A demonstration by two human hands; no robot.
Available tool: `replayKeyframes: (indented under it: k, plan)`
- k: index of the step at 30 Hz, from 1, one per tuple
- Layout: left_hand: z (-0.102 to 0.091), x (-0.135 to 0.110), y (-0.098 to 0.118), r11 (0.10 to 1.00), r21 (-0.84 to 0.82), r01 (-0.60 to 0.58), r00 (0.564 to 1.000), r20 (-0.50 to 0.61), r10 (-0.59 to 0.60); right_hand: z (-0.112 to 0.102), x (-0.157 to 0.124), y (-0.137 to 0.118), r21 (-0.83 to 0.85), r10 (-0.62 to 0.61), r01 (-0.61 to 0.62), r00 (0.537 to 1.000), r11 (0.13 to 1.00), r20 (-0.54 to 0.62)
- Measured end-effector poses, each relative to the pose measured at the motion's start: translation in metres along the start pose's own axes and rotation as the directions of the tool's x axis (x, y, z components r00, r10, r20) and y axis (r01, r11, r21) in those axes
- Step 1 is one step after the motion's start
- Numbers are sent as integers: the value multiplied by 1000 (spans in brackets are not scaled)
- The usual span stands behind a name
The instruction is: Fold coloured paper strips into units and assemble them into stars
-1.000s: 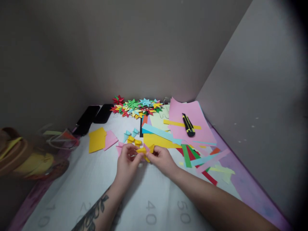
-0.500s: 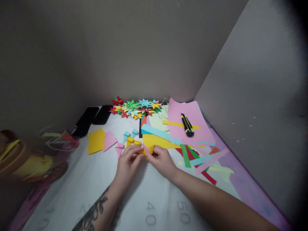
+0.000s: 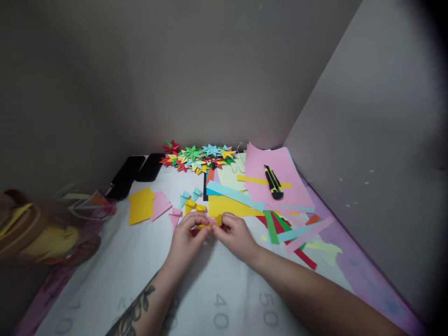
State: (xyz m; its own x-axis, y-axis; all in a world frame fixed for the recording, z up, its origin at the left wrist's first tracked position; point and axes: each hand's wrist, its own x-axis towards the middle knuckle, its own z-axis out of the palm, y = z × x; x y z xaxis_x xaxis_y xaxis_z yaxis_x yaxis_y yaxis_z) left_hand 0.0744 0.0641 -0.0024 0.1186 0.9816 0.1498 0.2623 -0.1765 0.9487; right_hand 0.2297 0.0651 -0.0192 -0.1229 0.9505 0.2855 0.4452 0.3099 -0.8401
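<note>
Between my two hands is a small folded paper piece (image 3: 211,220), pink and yellow, partly hidden by the fingers. My left hand (image 3: 191,232) pinches its left side, while my right hand (image 3: 236,234) grips the right side with thumb and fingers. Just beyond my left hand lie a folded pink paper piece (image 3: 174,217), small folded yellow pieces (image 3: 190,205) and folded light-blue pieces (image 3: 185,198). Farther left are a yellow paper stack (image 3: 141,206) and pink paper squares (image 3: 161,206).
Several folded paper stars (image 3: 192,153) are heaped at the back wall. A black-and-yellow utility knife (image 3: 273,183) lies on pink sheets (image 3: 297,186). Coloured paper strips (image 3: 308,233) are scattered at right. Two dark phone-like slabs (image 3: 150,167) sit back left, and a blurred pot-like object (image 3: 31,224) stands at left.
The pink part of the folded piece now lies flatter between my fingertips, and my thumbs are closer together. Everything else rests where it was; the view has shifted slightly.
</note>
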Motion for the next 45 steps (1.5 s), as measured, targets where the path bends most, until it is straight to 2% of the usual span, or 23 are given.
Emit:
replayKeyframes:
  k: [10,14,18,22,25,27,34,39,45]
  plan:
    - [-4,1,2,997,-2,80,996,29,-79,-1,0,-2,-2,4,-4,1000,1000,20]
    - [-6,2,4,998,43,53,996,68,-56,-1,1,-1,-2,15,-15,1000,1000,19]
    - [-5,3,5,999,4,40,991,124,-41,-1,2,0,35,57,-57,998,998,5]
    - [-4,1,1,985,-63,159,984,90,-153,-1,3,0,82,85,-87,996,993,24]
    - [-3,0,-1,946,-144,291,957,65,-284,-1,3,-1,147,174,-180,983,973,50]
    - [-1,-1,-2,920,-210,331,944,59,-326,0,3,-1,210,233,-249,967,945,101]
    - [7,-2,4,896,-348,275,954,-15,-298,1,3,-1,339,277,-359,923,870,268]
    - [6,-2,6,911,-318,264,962,14,-274,-1,5,-2,398,253,-343,931,851,261]
    - [6,-4,10,884,-384,266,960,21,-279,-3,5,-1,469,239,-356,927,809,290]
